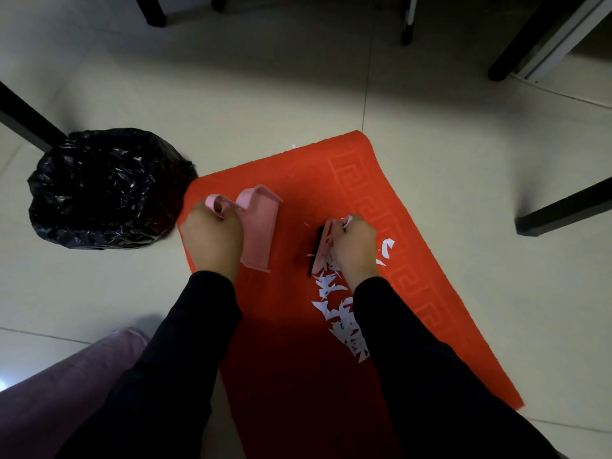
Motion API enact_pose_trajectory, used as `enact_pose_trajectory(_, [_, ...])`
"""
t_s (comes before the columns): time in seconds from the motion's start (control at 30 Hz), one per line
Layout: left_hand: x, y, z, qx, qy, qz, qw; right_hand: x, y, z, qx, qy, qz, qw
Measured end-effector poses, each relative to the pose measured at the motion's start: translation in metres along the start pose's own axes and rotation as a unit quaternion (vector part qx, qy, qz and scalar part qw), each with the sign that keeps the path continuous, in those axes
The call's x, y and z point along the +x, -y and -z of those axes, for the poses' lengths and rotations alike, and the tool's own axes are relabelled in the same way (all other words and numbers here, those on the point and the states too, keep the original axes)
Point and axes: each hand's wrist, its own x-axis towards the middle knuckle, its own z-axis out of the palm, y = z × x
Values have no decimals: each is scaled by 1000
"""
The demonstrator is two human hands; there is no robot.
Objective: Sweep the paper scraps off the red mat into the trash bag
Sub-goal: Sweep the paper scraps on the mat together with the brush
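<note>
A red mat [298,359] lies on the tiled floor. White paper scraps [341,313] are strewn on its right half, partly hidden under my right arm. My left hand [212,240] is shut on the handle of a pink dustpan [260,226], which rests on the mat with its mouth toward the scraps. My right hand [354,246] is shut on a small pink brush [319,250] with dark bristles, touching the mat at the top of the scrap pile. A black trash bag [102,187] stands open on the floor just left of the mat.
Black furniture legs stand at the left [26,120], right [563,210] and top [150,11] of the floor. A white cable [563,94] runs at the upper right. A purple cloth-covered shape [66,385] fills the bottom left.
</note>
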Motion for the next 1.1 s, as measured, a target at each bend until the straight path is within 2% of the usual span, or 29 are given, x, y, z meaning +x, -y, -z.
enact_pose_trajectory(0.17, [-4, -2, 2, -1, 17, 9, 1000, 0, 4, 14, 36, -32, 26, 998])
enact_pose_trajectory(0.4, [-6, -9, 6, -11, 16, -2, 1000, 1, 8, 21, 9, -50, 35, 998])
enact_pose_trajectory(0.57, [3, -2, -2, 1, 27, 20, 999, 3, 18, -2, 78, -54, 55, 994])
enact_pose_trajectory(0.83, [3, 2, -14, -27, 35, 11, 999, 15, 1, -28, 146, -46, 5, 988])
enact_pose_trajectory(1.1, [-12, -7, -15, -20, 37, 11, 999, 3, -14, -3, 94, -58, -31, 993])
